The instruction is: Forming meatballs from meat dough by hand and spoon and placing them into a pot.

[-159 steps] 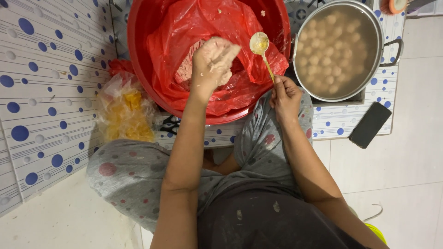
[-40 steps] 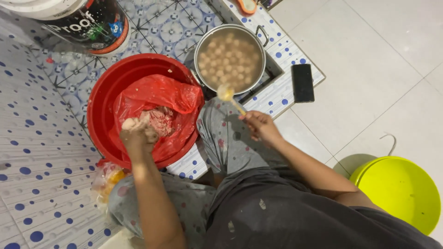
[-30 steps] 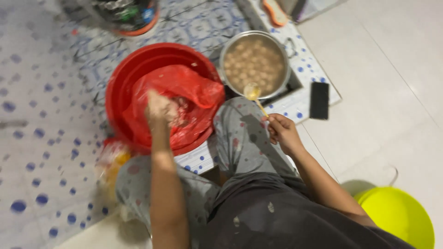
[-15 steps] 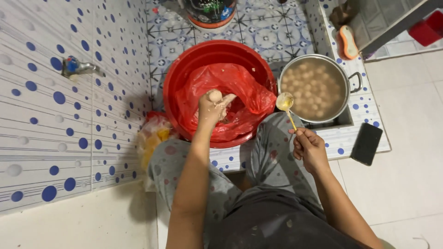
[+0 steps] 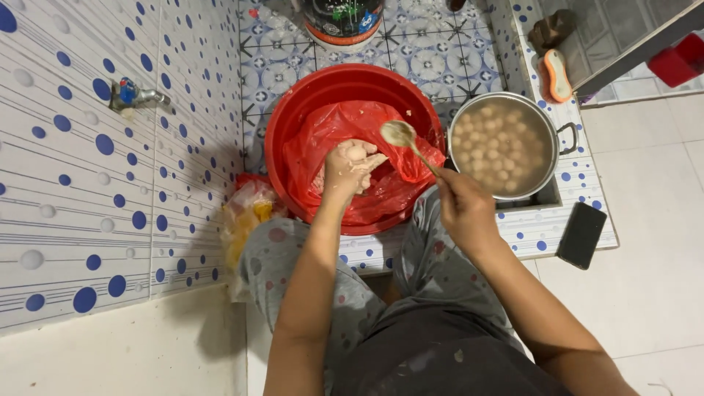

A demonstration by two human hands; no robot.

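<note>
My left hand [image 5: 350, 170] hovers over the red basin [image 5: 293, 117], squeezing pale meat paste so that a round ball [image 5: 357, 152] bulges from the top of my fist. A red plastic bag [image 5: 381, 194] lines the basin and holds more paste. My right hand [image 5: 463, 209] grips a metal spoon [image 5: 405, 138] by its handle, its bowl just right of the ball. To the right stands a steel pot [image 5: 504, 144] of water with several pale balls floating in it.
A black phone [image 5: 581, 234] lies on the tiled ledge at right. A yellowish plastic bag [image 5: 246, 220] slumps left of the basin. A wall tap [image 5: 136, 94] sticks out at left; a paint bucket [image 5: 343, 22] and an orange brush [image 5: 555, 75] sit beyond.
The view swung from the right back over the basin. My right hand brought the spoon from the pot side toward the ball on my left fist.
</note>
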